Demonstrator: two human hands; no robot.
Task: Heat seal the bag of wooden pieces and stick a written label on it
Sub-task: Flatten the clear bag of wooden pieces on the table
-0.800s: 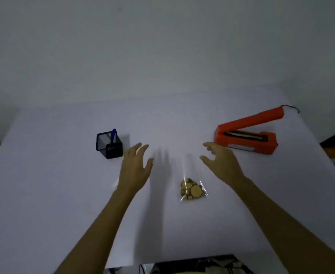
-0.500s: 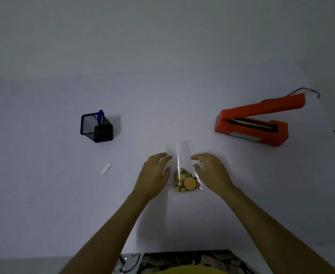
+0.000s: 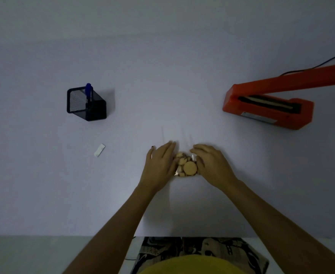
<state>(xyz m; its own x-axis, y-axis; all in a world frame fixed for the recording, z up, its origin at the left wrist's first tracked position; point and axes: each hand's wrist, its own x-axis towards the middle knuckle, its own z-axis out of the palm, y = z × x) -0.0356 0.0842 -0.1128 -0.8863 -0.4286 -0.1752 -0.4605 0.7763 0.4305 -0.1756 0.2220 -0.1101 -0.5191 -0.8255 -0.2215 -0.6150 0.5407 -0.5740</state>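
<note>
A clear plastic bag of wooden pieces (image 3: 186,166) lies on the white table, its empty upper part stretching away from me. My left hand (image 3: 159,166) presses against the bag's left side and my right hand (image 3: 211,165) against its right side, fingers curled around the heap of round wooden discs. An orange heat sealer (image 3: 271,99) stands at the right with its arm raised. A small white label (image 3: 99,150) lies flat to the left of my hands. A blue pen (image 3: 88,91) stands in a black mesh holder (image 3: 85,104) at the left.
The sealer's black cable (image 3: 321,65) runs off the far right edge. The table's near edge (image 3: 63,235) is close to my body. Bare white tabletop (image 3: 162,86) lies between the holder and the sealer.
Both hands have come down and inward from above the table and closed on the two sides of the bag. The camera has tilted down and closer.
</note>
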